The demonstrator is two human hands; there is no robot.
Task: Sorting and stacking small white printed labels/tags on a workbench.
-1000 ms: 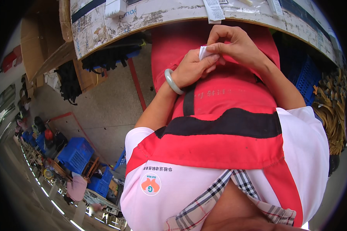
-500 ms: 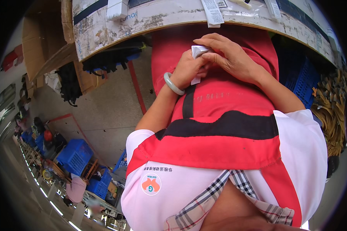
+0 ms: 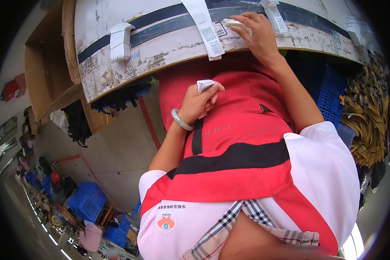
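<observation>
In front of my red apron, my left hand (image 3: pixel 198 102) is closed round a small folded stack of white labels (image 3: pixel 205 85), whose top end sticks out above the fingers. My right hand (image 3: pixel 259 37) reaches over the table's near edge. Its thumb and fingers pinch a slim cream-coloured bundle (image 3: pixel 238 24) lying on the tabletop; what the bundle is made of I cannot make out. Between the hands' lines, a long strip of printed white labels (image 3: pixel 208 37) hangs a little past the table edge. Just right of my right hand lies another white label stack (image 3: pixel 276 19).
The worn table (image 3: pixel 156 52) crosses the top. A banded-looking white stack (image 3: pixel 120 42) sits at its left, beside an open cardboard box (image 3: pixel 47 69). Blue crates (image 3: pixel 331 95) and brown strips (image 3: pixel 368 117) stand at the right. Further off at lower left is a person (image 3: pixel 91 236).
My right hand has left my left hand and moved up and right to the cream bundle on the table. The left hand still holds the labels. More of the tabletop has come into view.
</observation>
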